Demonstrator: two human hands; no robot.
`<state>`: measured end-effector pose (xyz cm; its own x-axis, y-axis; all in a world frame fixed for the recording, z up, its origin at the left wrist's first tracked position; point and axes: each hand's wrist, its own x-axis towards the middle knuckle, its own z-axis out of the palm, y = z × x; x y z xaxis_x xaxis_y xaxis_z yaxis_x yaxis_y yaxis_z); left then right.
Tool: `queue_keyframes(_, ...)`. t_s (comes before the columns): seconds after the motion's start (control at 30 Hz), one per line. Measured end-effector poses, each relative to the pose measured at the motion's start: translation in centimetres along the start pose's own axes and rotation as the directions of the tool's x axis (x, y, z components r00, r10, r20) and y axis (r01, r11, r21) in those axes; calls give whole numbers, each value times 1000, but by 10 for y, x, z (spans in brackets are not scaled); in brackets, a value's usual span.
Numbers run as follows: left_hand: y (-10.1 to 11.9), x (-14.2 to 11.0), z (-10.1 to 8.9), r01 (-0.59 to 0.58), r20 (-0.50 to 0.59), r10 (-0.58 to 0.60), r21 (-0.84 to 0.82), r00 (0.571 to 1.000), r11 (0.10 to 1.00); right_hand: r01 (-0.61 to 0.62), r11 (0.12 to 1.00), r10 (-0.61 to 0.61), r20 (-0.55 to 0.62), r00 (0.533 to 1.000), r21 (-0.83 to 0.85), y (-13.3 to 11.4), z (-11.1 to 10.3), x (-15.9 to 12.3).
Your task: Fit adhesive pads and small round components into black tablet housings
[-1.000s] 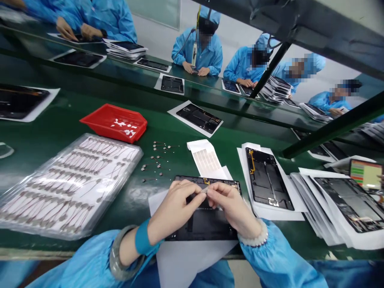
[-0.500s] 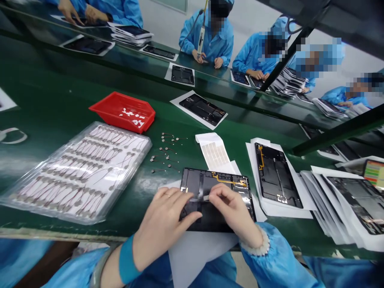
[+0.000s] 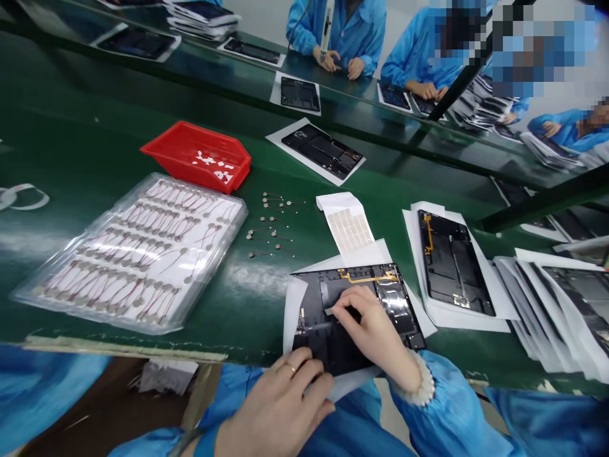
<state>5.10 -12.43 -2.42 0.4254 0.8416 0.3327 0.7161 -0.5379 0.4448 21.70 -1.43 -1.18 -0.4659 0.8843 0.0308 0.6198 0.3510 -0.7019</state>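
A black tablet back cover (image 3: 328,352) lies at a slant on white paper at the bench's front edge. An orange flex cable (image 3: 364,277) runs along its far side. My left hand (image 3: 285,403) is curled at the cover's near-left edge, fingers bent and closed against it; the thumb side is partly hidden. Over the middle of the cover, my right hand (image 3: 368,324) pinches a small light grey strip (image 3: 329,311) between thumb and forefinger. Beyond the cover lies a white sheet of beige adhesive pads (image 3: 351,230).
Left are a clear tray (image 3: 209,285) of coin-shaped parts with wires, several loose ones (image 3: 273,235), and a red bin (image 3: 190,152) with white scraps. Right are another cover (image 3: 454,266) and a paper-layered stack (image 3: 537,317). Co-workers in blue sit across the bench.
My left hand has drawn back from over the cover to its near-left edge. The cover has turned slightly. My right hand still pinches the strip. The view has tipped down.
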Motion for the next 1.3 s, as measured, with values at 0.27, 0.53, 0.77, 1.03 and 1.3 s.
queue_keyframes(0.27,-54,13,-24,17,-18,-14,184,1000,983,-53,998,53,-5,999,-32,-22,16,5)
queue_keyframes(0.53,-52,4,-28,-173,49,168,124,985,977,-111,991,109,-30,994,-74,-28,23,1)
queue_keyframes(0.77,-49,1,-22,-145,-17,146,37,989,989,-130,985,130,-12,992,-117,-31,22,-9)
queue_keyframes(1.03,-60,4,-15,-115,-5,115,45,993,992,-172,975,173,-7,985,-138,-32,29,-13)
queue_keyframes(1.3,-59,3,-15,-106,-14,107,45,994,993,-175,973,167,-64,984,-148,-34,34,-16)
